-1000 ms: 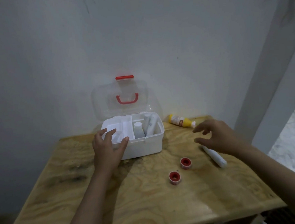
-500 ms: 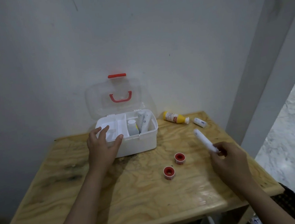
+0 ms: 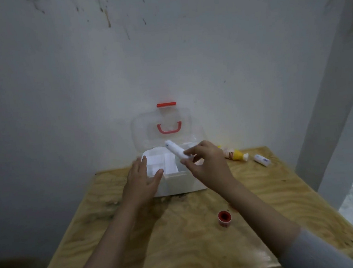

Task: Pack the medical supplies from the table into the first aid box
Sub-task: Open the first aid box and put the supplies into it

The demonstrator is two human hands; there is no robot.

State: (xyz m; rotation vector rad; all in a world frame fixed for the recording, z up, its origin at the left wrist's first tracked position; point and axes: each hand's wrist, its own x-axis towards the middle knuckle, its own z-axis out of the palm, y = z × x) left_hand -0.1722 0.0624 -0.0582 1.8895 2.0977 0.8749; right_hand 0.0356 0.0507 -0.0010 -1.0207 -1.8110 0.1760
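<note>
At centre frame the right hand (image 3: 208, 165) pinches a white tube (image 3: 175, 151) by its lower end, holding it tilted above the open first aid box (image 3: 175, 182). The left hand (image 3: 142, 182) lies spread, fingers apart, on the box's left front corner. Right of the box, a yellow bottle (image 3: 235, 154) and a small white roll (image 3: 262, 160) lie on the bench (image 3: 180, 240); a red-cored tape roll (image 3: 224, 216) sits nearer, at lower right.

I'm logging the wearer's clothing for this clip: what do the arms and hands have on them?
Both hands, the left hand and the right hand, are bare, with no gloves, rings or watch visible. The forearms are uncovered; a light grey sleeve starts near each elbow.
</note>
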